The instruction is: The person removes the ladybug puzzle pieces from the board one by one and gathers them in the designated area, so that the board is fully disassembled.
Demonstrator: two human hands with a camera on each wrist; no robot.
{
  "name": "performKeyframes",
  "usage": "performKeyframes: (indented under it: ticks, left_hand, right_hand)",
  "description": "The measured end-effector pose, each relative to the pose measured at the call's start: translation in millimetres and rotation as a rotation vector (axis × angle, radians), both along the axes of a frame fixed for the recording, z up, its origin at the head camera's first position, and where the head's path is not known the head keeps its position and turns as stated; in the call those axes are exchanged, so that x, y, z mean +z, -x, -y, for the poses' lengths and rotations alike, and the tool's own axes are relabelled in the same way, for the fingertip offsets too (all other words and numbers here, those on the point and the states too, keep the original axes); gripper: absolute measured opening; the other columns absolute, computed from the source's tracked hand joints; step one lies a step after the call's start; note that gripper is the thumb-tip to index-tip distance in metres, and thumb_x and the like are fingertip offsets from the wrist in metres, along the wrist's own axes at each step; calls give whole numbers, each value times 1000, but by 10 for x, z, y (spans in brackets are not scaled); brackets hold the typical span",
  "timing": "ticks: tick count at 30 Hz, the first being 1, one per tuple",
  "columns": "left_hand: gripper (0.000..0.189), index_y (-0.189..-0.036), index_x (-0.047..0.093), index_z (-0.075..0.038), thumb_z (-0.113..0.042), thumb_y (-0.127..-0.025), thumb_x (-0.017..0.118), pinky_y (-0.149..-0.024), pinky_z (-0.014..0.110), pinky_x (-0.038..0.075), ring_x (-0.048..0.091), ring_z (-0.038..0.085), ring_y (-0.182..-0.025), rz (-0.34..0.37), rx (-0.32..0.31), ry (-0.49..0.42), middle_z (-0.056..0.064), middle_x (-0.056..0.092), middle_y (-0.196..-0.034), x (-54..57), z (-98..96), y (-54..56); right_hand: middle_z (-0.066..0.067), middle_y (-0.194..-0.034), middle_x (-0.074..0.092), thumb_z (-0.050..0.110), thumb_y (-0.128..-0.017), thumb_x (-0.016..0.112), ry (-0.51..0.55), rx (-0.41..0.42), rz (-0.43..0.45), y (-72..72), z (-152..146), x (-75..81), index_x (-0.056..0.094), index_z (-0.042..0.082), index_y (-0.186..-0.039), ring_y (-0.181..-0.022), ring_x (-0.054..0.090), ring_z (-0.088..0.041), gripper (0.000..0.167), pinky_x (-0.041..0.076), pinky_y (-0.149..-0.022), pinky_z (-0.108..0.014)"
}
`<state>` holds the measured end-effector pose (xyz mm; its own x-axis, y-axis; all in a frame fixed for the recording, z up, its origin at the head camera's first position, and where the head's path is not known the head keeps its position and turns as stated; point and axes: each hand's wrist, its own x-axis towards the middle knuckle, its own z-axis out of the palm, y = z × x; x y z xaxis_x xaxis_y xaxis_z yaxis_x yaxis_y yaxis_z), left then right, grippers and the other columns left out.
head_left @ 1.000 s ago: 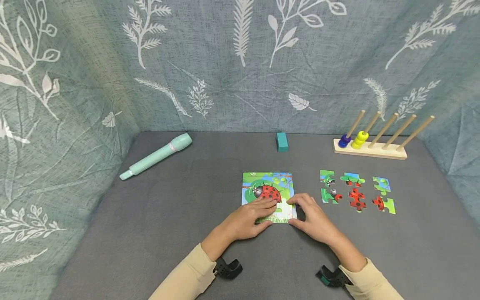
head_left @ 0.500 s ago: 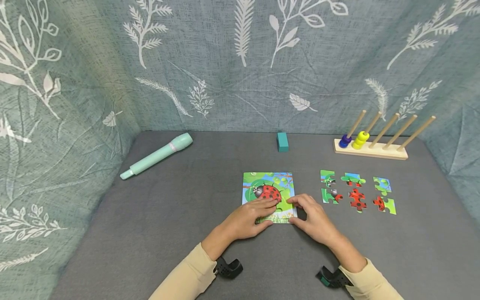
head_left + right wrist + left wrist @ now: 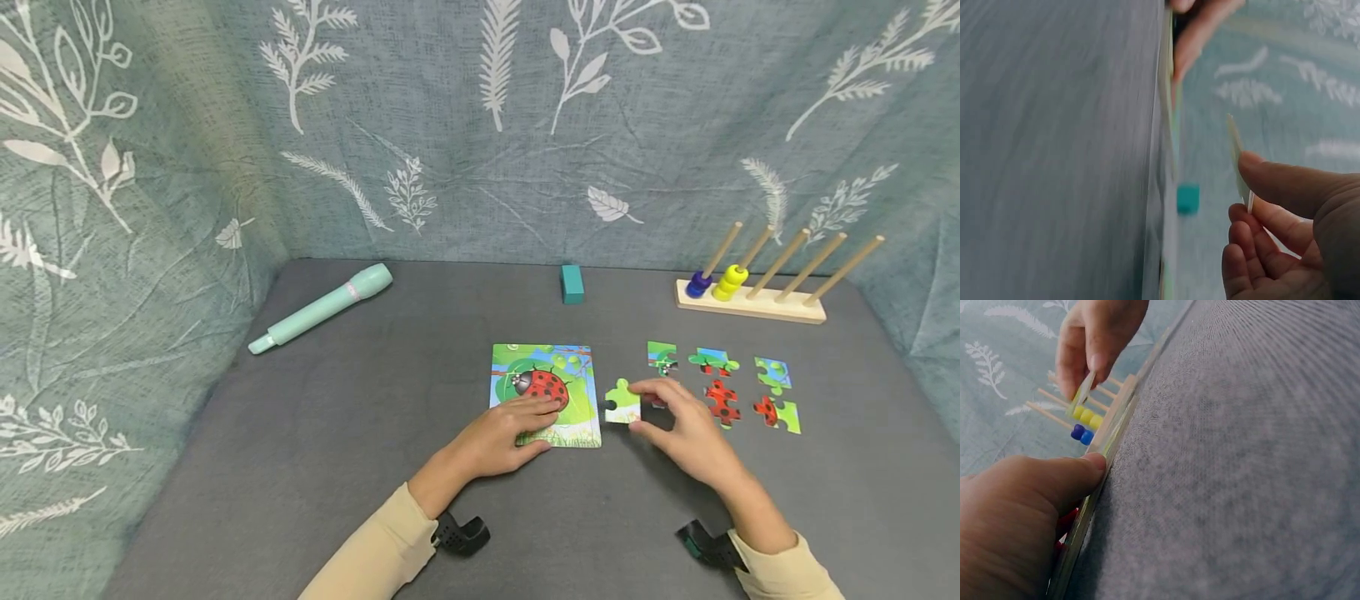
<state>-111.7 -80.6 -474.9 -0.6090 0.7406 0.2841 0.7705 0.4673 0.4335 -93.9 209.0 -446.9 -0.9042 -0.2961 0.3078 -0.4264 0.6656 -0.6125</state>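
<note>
A square ladybug puzzle board (image 3: 581,392) lies on the table in the head view. My left hand (image 3: 498,433) rests on its lower left part with extended fingers, hiding that area; in the left wrist view the thumb (image 3: 1075,478) touches the board's edge. Just right of the board, my right hand (image 3: 686,429) pinches a green and white puzzle piece (image 3: 622,402) between thumb and fingers, held above the table. The right wrist view shows this puzzle piece (image 3: 1241,165) edge-on. Loose puzzle pieces (image 3: 723,403) lie beyond the right hand, one partly hidden by it.
A wooden bead stand (image 3: 750,303) with blue and yellow beads stands at the back right. A teal block (image 3: 572,285) sits at the back middle, and a mint-green folded umbrella-like object (image 3: 322,308) lies at the back left. A patterned curtain (image 3: 450,125) hangs behind the table.
My right hand has lifted the puzzle piece from the board's lower right corner and carried it right. The left hand stays on the board. The head view has shifted slightly.
</note>
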Motion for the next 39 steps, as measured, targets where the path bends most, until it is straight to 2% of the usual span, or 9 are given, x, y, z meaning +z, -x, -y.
performKeyframes:
  ticks: [3, 7, 9, 15, 23, 32, 35, 39]
  left_hand:
    - [42, -128, 60, -6, -25, -91, 64, -113, 31, 37, 49, 18, -130, -7, -1, 2, 4, 55, -137, -2, 2, -1]
    - [43, -128, 60, -6, -25, -91, 65, -113, 31, 37, 49, 17, -129, -17, -1, 0, 4, 55, -137, -8, 5, 2]
    - [43, -129, 60, -6, -25, -91, 65, -113, 31, 37, 49, 17, -129, -18, 0, -2, 4, 55, -137, -14, 6, 2]
    - [42, -128, 61, -6, -24, -90, 66, -112, 31, 38, 50, 17, -129, -14, -6, -19, 4, 56, -136, -12, 5, 4]
    - [42, -128, 60, -6, -25, -91, 65, -113, 30, 36, 50, 17, -129, -14, -12, -14, 5, 56, -137, -2, 11, 9]
    - [42, -129, 60, -5, -25, -91, 64, -114, 29, 35, 49, 17, -130, 5, -10, -7, 5, 55, -138, 9, 28, 19]
    - [42, -128, 60, -5, -24, -91, 64, -114, 29, 35, 49, 17, -130, 10, -12, -11, 5, 55, -138, 9, 26, 25]
    - [42, -129, 60, -5, -24, -91, 64, -114, 29, 35, 48, 17, -130, 12, -17, -10, 5, 55, -138, 11, 23, 31]
  right_hand:
    - [-6, -109, 63, 3, -70, 81, -2, -39, -1, -54, -204, 12, 63, 6, -115, -98, 55, -4, 49, 42, -83, -7]
    - [-6, -107, 62, 1, -70, 81, 18, -77, 12, -145, -472, 22, 63, 5, -114, -96, 50, 9, 48, 39, -81, -1]
    - [-1, -106, 60, 0, -70, 80, 39, -85, 24, -195, -600, 22, 63, 4, -114, -95, 49, 11, 48, 39, -81, -1]
    - [27, -110, 50, 0, -75, 77, 46, -132, 86, -352, -1005, 8, 61, 0, -116, -96, 47, 17, 45, 37, -82, 3]
    - [35, -109, 41, 6, -83, 72, -4, -209, 196, -473, -1480, -64, 54, -7, -122, -96, 40, 23, 45, 36, -75, 4]
    - [39, -108, 34, 16, -86, 70, -59, -262, 350, -562, -1688, -155, 51, -4, -126, -93, 34, 26, 48, 38, -69, -1]
    - [37, -105, 36, 11, -84, 72, -54, -246, 335, -570, -1704, -158, 53, -7, -123, -93, 35, 27, 46, 36, -71, 2]
    - [32, -104, 39, 3, -80, 74, -31, -215, 262, -572, -1719, -160, 57, -7, -116, -95, 37, 25, 40, 31, -76, 6]
